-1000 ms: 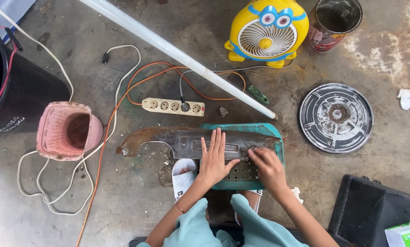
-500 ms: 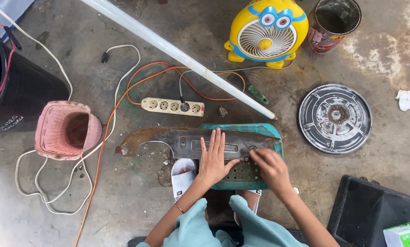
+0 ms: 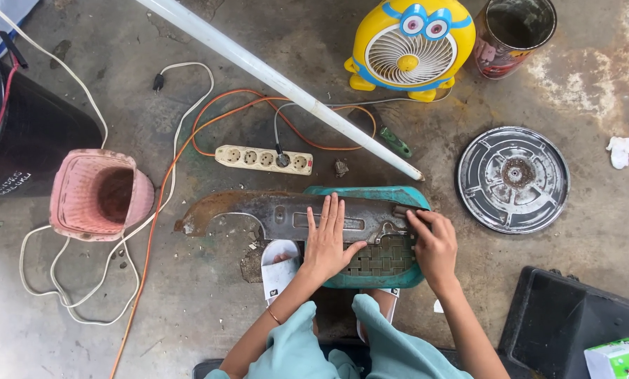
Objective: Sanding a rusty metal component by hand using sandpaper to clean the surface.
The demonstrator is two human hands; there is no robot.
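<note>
Hands unmoved, left hand (image 3: 328, 242) flat on metal cover (image 3: 286, 214), right hand (image 3: 435, 242) gripping

**Inspector:** Long metal cover (image 3: 286, 217) under the left hand (image 3: 326, 242): dull grey steel, matt, rust-pitted along its 9 o'clock end.

**Clerk:** And what carries it?

**Inspector:** Teal plastic stool (image 3: 370, 270), woven seat, semi-gloss. Round metal plate (image 3: 513, 180) at 3 o'clock: tarnished, corroded. Pink basket (image 3: 96, 194) at 9 o'clock: ribbed plastic, grimy. Fan (image 3: 413, 45) at 12 o'clock: glossy yellow plastic. Concrete floor (image 3: 209, 330): rough, stained.
</note>
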